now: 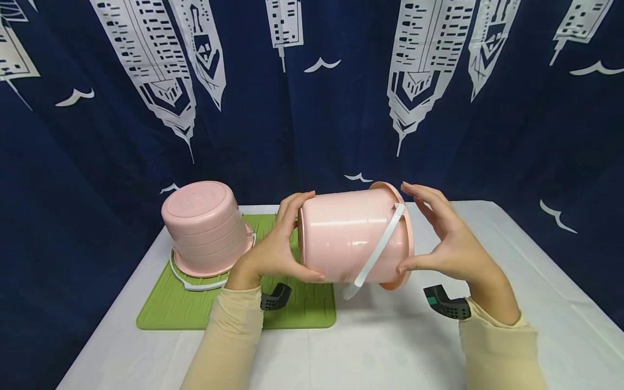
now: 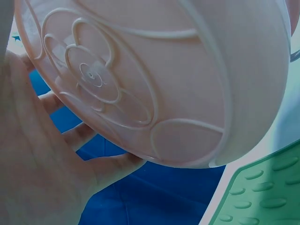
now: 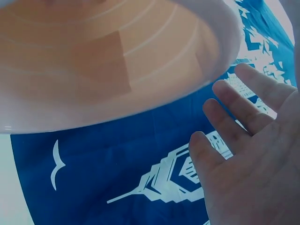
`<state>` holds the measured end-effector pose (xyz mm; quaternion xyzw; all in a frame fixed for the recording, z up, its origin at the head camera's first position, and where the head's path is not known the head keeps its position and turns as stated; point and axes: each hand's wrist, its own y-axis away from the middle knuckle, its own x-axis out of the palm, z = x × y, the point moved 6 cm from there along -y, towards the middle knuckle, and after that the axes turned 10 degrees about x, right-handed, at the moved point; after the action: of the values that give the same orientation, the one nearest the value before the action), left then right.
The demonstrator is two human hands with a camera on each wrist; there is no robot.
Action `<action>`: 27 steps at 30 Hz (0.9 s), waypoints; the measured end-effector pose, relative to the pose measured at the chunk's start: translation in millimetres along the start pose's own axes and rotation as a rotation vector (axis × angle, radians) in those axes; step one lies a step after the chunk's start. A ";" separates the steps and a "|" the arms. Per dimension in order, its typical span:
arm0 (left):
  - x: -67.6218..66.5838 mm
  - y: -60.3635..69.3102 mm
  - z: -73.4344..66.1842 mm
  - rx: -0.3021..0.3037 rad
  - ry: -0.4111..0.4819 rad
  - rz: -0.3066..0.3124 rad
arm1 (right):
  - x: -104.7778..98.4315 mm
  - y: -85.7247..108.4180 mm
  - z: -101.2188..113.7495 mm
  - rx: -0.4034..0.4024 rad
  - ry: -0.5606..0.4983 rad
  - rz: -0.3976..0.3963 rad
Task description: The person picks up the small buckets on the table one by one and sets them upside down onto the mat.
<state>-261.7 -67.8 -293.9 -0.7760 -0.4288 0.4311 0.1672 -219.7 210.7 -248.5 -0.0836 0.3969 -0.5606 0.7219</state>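
A pink bucket (image 1: 352,236) lies on its side in the air, its white handle (image 1: 379,246) hanging across the rim end. My left hand (image 1: 278,245) grips it at the base, thumb in front and fingers over the top. The left wrist view shows raised rings on the bucket's base (image 2: 178,79). Beside the rim, my right hand (image 1: 441,233) has its fingers spread; its thumb tip is at the rim in the head view. In the right wrist view its fingers (image 3: 225,119) stand apart from the bucket's mouth (image 3: 154,56).
A second pink bucket (image 1: 205,227) rests upside down, tilted, on a green mat (image 1: 175,311) at the left, its white handle lying in front. The mat is on a white-covered table (image 1: 390,346). A dark blue curtain (image 1: 317,135) with white prints hangs behind.
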 end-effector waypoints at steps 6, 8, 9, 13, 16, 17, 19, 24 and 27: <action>0.8 0.0 -0.6 -0.017 -0.019 0.013 | 5.5 -1.5 5.7 -0.009 0.013 0.007; 0.8 0.2 -0.9 -0.022 -0.030 0.016 | 7.5 -2.3 8.6 -0.023 0.015 0.009; 1.0 0.3 -0.8 -0.025 -0.034 0.018 | 8.6 -2.8 10.1 -0.026 0.014 0.011; 1.2 0.6 -0.5 -0.043 -0.056 0.022 | 11.7 -4.1 13.8 -0.030 0.054 0.002; 1.0 0.7 -1.2 -0.055 -0.082 0.020 | 12.7 -4.3 14.1 -0.028 0.097 -0.006; 0.8 0.6 -1.3 -0.058 -0.091 0.018 | 12.9 -4.4 13.9 -0.028 0.111 -0.008; 0.2 0.5 -1.7 -0.067 -0.113 0.009 | 13.9 -4.6 13.5 -0.020 0.123 -0.006; -0.3 0.1 -2.2 -0.083 -0.154 -0.002 | 19.1 -5.9 12.3 0.012 0.143 0.012; 0.3 -0.4 -3.9 -0.087 -0.175 0.004 | 22.1 -6.1 11.8 0.023 0.154 0.024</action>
<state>-258.7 -66.9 -291.5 -0.7428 -0.4585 0.4786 0.0943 -215.2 185.3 -247.7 -0.0270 0.4459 -0.5611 0.6968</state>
